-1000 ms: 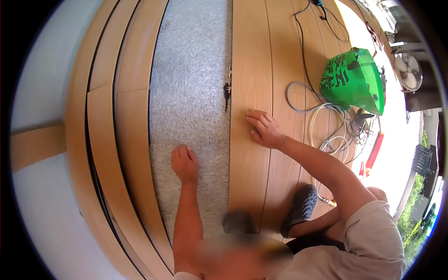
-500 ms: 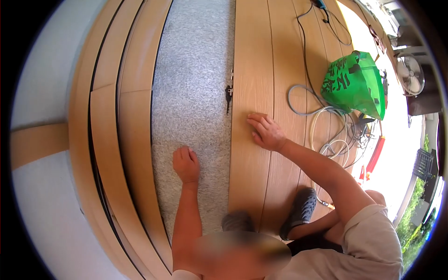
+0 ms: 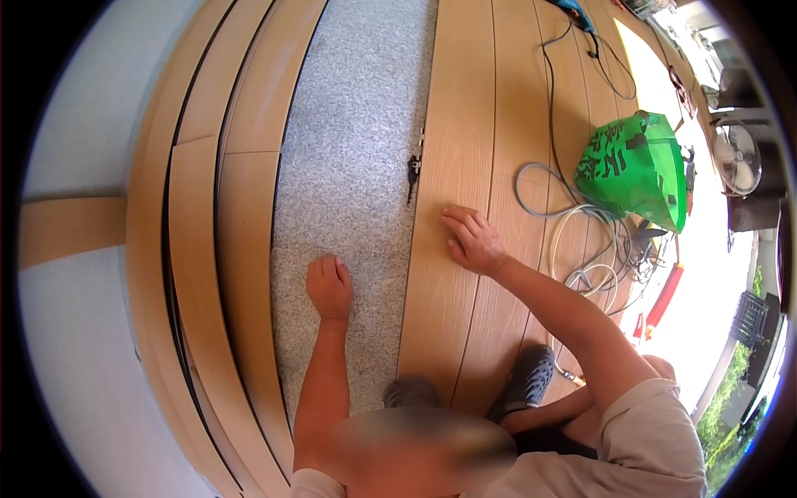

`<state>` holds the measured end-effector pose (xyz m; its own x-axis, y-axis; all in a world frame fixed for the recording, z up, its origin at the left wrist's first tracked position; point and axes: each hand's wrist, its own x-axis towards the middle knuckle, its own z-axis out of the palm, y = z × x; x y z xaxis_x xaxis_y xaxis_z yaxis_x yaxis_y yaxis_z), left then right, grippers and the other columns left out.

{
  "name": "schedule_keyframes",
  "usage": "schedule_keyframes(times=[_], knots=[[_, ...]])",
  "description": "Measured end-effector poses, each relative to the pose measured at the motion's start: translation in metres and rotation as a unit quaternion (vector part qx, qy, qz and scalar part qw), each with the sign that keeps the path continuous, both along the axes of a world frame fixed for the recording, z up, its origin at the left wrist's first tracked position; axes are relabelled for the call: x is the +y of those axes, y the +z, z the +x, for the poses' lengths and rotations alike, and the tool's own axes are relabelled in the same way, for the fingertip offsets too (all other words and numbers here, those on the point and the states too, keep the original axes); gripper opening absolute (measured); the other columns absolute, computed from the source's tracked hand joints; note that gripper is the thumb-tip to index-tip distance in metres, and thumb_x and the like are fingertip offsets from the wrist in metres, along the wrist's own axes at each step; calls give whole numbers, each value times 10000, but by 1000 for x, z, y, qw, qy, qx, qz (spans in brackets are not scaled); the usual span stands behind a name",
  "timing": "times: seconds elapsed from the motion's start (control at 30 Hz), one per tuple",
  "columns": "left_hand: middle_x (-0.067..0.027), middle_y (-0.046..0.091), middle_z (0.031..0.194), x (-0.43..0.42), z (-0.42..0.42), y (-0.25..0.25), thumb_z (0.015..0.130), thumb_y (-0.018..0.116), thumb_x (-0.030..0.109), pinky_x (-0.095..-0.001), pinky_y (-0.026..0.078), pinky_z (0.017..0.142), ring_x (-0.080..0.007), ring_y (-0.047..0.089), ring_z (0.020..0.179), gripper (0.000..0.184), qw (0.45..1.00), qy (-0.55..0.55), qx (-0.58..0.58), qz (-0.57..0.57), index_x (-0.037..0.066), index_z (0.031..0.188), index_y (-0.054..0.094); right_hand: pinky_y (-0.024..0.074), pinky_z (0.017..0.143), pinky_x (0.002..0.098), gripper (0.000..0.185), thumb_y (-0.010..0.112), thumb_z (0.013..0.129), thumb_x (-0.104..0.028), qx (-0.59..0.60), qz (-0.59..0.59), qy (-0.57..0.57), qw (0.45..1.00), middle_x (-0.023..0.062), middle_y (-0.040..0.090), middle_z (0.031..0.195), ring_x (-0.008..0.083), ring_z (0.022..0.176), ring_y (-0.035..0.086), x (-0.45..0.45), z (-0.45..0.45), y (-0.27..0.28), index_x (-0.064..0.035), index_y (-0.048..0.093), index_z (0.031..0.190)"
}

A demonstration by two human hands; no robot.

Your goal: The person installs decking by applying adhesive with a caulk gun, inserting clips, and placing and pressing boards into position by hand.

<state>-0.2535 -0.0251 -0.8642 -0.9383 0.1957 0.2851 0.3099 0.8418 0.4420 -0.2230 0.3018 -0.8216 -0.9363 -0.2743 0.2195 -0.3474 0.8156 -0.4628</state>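
My left hand (image 3: 330, 286) is closed in a fist above or against the bare speckled grey floor strip (image 3: 353, 108). Its fingertips are folded under, so anything inside is hidden. My right hand (image 3: 476, 241) lies on or just over a wood-look plank (image 3: 458, 158), near its left edge. Its fingers are loosely bent with the thumb apart, and no object shows in them. Beside that plank's edge, a little ahead of my hands, sits a small dark piece with a metal part (image 3: 414, 173).
Long planks (image 3: 249, 199) are stacked along the white wall (image 3: 70, 357) at left. To the right are a green bag (image 3: 635, 170), coiled cables and hoses (image 3: 585, 249), and a red tool (image 3: 664, 300). A blue corded power tool (image 3: 573, 12) lies far ahead; a fan (image 3: 737, 158) stands right.
The view has turned slightly, so the planks, bag and cables appear shifted. Both hands keep nearly the same pose; the right sits slightly farther from the small dark piece.
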Motion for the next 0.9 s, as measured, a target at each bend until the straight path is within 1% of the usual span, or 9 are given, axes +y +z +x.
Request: schedule_keyframes(times=[0.27, 0.9], knots=[[-135, 533, 829, 0, -1, 0, 923, 554, 71, -418, 450, 675, -330, 530, 772, 51, 1000, -7, 12, -9, 24, 907, 566, 468, 990, 408, 458, 637, 790, -84, -2, -1, 1, 1000, 141, 552, 1276, 332, 1172, 533, 1, 1, -1, -5, 559, 1234], [-133, 547, 840, -1, 0, -5, 916, 560, 72, -421, 454, 696, -329, 536, 790, 50, 1000, 4, -1, -3, 22, 917, 566, 470, 975, 414, 442, 634, 801, -84, 7, 0, 7, 1000, 145, 551, 1271, 339, 1158, 534, 2, 0, -5, -4, 555, 1228]])
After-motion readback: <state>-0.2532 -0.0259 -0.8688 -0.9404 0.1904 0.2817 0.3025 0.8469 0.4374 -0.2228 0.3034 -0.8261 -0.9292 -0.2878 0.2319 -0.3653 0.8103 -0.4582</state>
